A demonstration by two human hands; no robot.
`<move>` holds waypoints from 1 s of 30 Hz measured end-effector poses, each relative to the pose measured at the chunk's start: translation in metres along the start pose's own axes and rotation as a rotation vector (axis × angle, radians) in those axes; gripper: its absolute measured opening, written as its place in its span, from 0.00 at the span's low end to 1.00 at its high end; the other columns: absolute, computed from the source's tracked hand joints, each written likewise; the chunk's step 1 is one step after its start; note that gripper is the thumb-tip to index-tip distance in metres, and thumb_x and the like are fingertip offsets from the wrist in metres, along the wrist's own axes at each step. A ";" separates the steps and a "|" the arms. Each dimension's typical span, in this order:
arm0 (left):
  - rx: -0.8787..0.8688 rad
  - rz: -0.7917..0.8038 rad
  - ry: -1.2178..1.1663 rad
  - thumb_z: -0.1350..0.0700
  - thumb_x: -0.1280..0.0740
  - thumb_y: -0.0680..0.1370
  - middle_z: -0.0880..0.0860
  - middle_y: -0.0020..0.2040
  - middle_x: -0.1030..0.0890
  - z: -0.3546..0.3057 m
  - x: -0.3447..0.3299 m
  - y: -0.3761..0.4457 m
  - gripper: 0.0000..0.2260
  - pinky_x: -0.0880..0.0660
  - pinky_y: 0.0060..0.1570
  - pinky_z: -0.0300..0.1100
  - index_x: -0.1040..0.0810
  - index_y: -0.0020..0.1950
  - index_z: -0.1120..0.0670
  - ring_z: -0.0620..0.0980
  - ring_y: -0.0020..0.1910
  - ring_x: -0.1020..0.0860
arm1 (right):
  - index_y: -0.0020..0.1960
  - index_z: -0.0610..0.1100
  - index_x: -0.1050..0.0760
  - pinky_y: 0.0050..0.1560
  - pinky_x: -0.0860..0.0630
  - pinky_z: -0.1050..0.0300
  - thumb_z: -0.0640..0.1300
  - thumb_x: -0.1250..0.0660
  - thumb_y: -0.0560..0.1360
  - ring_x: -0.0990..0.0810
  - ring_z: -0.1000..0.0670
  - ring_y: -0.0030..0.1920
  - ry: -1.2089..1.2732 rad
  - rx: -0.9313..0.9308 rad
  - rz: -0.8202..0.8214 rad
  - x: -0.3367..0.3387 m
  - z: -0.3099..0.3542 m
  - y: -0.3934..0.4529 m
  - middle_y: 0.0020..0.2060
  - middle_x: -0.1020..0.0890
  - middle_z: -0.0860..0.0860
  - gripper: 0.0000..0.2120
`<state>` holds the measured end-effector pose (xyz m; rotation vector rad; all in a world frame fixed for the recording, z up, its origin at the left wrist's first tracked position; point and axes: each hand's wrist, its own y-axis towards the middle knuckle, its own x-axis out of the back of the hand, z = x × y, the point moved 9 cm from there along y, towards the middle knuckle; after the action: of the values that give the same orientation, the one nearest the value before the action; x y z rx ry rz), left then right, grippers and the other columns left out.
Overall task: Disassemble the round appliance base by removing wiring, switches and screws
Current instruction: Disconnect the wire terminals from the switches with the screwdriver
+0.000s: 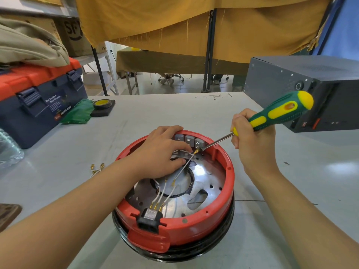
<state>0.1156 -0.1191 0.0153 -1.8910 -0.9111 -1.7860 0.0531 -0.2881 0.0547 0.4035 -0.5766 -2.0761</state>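
Observation:
The round appliance base (202, 222) has a red rim over a black body and lies open side up on the table. Three grey switches (189, 140) sit in a row at its far wall. My left hand (161, 152) rests inside the far rim, its fingertips pinching a white wire (184, 167) at its brass terminal. My right hand (252, 144) grips a green and yellow screwdriver (279, 113); the blade tip touches the terminal under the right switch. A black power socket (150, 219) with three white wires sits at the near rim.
A removed wire bundle with brass terminals (97, 168) lies left of the base. A blue and orange toolbox (38, 101), green bag (79, 113) and tape roll (102, 104) stand at back left. A dark grey metal box (310, 90) stands at back right.

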 end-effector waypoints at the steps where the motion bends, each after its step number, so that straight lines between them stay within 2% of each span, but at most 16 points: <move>1: -0.001 -0.001 0.000 0.46 0.37 0.76 0.49 0.76 0.44 0.000 0.000 0.000 0.16 0.46 0.72 0.50 0.27 0.64 0.38 0.52 0.73 0.46 | 0.27 0.46 0.36 0.27 0.37 0.64 0.43 0.39 0.70 0.37 0.52 0.25 0.008 -0.009 0.000 0.000 -0.001 0.000 0.21 0.35 0.55 0.14; 5: -0.002 -0.001 0.008 0.46 0.37 0.76 0.49 0.76 0.44 -0.001 -0.001 0.001 0.16 0.46 0.73 0.50 0.27 0.64 0.37 0.53 0.73 0.46 | 0.24 0.50 0.37 0.26 0.38 0.64 0.43 0.39 0.69 0.38 0.53 0.25 0.028 -0.027 0.004 -0.001 -0.004 0.001 0.21 0.36 0.56 0.16; 13: -0.003 -0.001 0.033 0.46 0.37 0.76 0.49 0.76 0.44 -0.001 -0.001 0.000 0.16 0.46 0.71 0.48 0.27 0.64 0.37 0.53 0.73 0.46 | 0.27 0.45 0.38 0.27 0.39 0.61 0.42 0.39 0.68 0.39 0.50 0.26 0.010 -0.056 -0.019 0.001 -0.007 0.001 0.23 0.37 0.51 0.13; 22: -0.001 0.004 0.053 0.46 0.38 0.76 0.50 0.76 0.44 -0.003 -0.001 0.000 0.15 0.47 0.72 0.49 0.28 0.63 0.37 0.54 0.73 0.46 | 0.24 0.50 0.37 0.24 0.38 0.66 0.41 0.40 0.68 0.38 0.54 0.23 0.045 -0.070 -0.017 0.000 -0.009 0.002 0.21 0.37 0.55 0.15; 27: 0.002 0.006 0.051 0.46 0.38 0.77 0.50 0.76 0.44 -0.003 -0.001 0.001 0.15 0.47 0.72 0.49 0.27 0.63 0.38 0.54 0.73 0.46 | 0.25 0.47 0.37 0.28 0.39 0.61 0.42 0.39 0.69 0.39 0.51 0.25 0.015 -0.024 -0.024 0.001 -0.003 0.001 0.22 0.37 0.53 0.15; 30: 0.003 0.007 0.049 0.46 0.37 0.77 0.50 0.76 0.44 -0.003 -0.001 0.001 0.15 0.47 0.72 0.49 0.27 0.63 0.37 0.54 0.73 0.46 | 0.28 0.43 0.37 0.28 0.37 0.61 0.43 0.39 0.70 0.36 0.51 0.26 -0.009 0.023 0.002 -0.003 0.003 -0.003 0.24 0.35 0.48 0.14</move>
<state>0.1139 -0.1217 0.0148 -1.8381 -0.8883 -1.8168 0.0514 -0.2838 0.0559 0.4068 -0.6058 -2.0719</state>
